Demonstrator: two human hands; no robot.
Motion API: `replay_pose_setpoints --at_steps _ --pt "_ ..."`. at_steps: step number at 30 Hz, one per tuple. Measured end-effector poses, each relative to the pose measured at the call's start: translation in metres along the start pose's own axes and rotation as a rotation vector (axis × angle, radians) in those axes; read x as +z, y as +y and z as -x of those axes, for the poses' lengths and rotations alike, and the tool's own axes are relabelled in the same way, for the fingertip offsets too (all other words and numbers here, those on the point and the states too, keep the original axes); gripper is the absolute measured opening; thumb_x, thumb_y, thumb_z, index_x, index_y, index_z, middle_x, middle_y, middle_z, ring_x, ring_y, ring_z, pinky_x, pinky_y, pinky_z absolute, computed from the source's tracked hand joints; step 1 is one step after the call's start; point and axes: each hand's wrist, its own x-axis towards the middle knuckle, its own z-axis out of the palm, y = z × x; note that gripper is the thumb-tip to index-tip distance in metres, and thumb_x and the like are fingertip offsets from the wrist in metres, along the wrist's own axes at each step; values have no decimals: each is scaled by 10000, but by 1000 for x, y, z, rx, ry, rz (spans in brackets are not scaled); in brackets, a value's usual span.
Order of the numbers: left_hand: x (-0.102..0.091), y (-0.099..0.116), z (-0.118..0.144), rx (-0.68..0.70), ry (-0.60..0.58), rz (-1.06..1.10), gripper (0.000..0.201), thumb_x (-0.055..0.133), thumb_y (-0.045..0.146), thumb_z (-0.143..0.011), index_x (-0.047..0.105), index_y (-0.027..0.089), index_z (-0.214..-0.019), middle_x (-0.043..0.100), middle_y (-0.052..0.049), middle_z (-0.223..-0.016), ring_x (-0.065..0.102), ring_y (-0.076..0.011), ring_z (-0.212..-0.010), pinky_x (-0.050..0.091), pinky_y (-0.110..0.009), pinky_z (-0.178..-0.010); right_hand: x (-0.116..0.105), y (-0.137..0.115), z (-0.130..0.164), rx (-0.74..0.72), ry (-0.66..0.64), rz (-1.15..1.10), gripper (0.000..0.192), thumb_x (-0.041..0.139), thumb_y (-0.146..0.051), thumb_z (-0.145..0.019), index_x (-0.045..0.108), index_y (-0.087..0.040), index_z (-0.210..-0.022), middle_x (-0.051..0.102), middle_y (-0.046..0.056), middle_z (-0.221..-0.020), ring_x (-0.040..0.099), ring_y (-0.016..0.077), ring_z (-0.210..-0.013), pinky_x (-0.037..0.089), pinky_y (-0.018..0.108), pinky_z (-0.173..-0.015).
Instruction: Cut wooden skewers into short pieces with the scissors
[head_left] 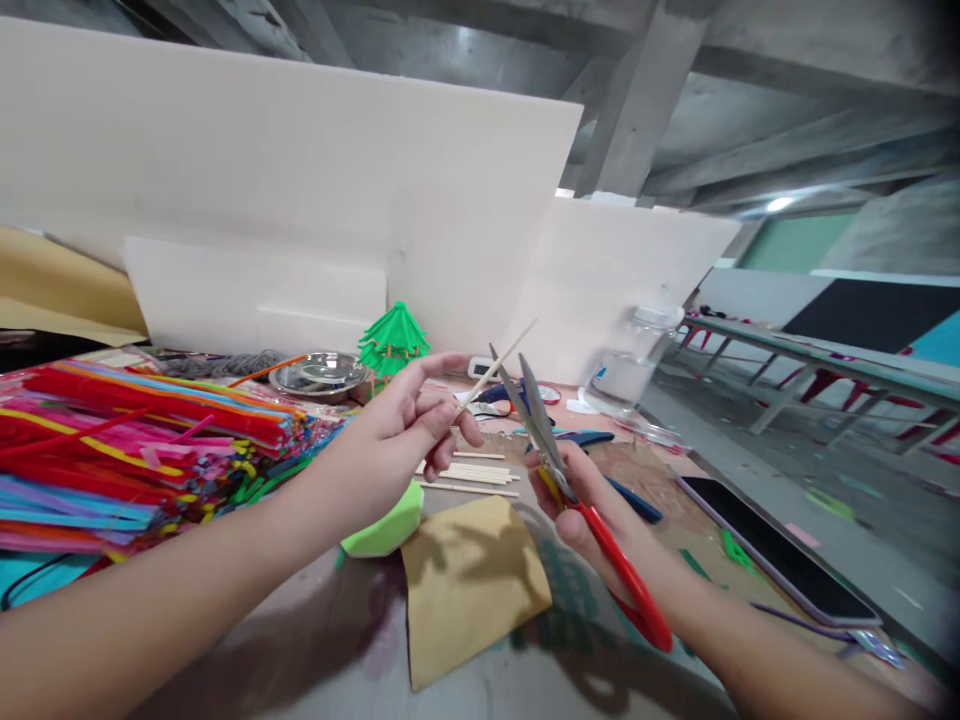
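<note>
Between thumb and fingers, my left hand [424,415] pinches a thin wooden stick [498,366] that slants up to the right. Red-handled scissors [551,455] are gripped in my right hand [585,500], their blades parted and pointing up, with the stick crossing near the blade tips. Whether the blades touch the stick I cannot tell. Below my hands lies a tan piece of sandpaper-like sheet [476,590]. Several more wooden sticks [472,475] rest behind it, and a light green object [386,525] sits under my left wrist.
Bundles of coloured pipe cleaners [142,440] fill the left side. Behind stand a metal bowl [321,376], a green paper-like tree [394,340] and a clear plastic jar [626,360]. Dark blue-handled pliers [634,498] and a phone [776,548] lie to the right. White boards [300,180] rise at the back.
</note>
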Motion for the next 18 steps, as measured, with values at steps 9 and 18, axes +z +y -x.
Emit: replay_pose_setpoints --at_steps 9,18 --pt "5 -3 0 -43 -48 -6 418 528 223 -974 391 181 -1366 628 33 -707 428 -71 -509 345 -190 -492 9 -19 -2 75 -156 28 687 544 -817 -800 523 -239 -1170 502 8 -876 453 161 -710 411 284 -630" --pt "7 -3 1 -117 -87 39 587 560 205 -954 286 187 -1473 653 36 -711 457 -57 -439 348 -159 -400 9 -19 3 78 -219 48 675 516 -793 -842 499 -236 -1222 457 8 -904 410 156 -738 392 282 -645"
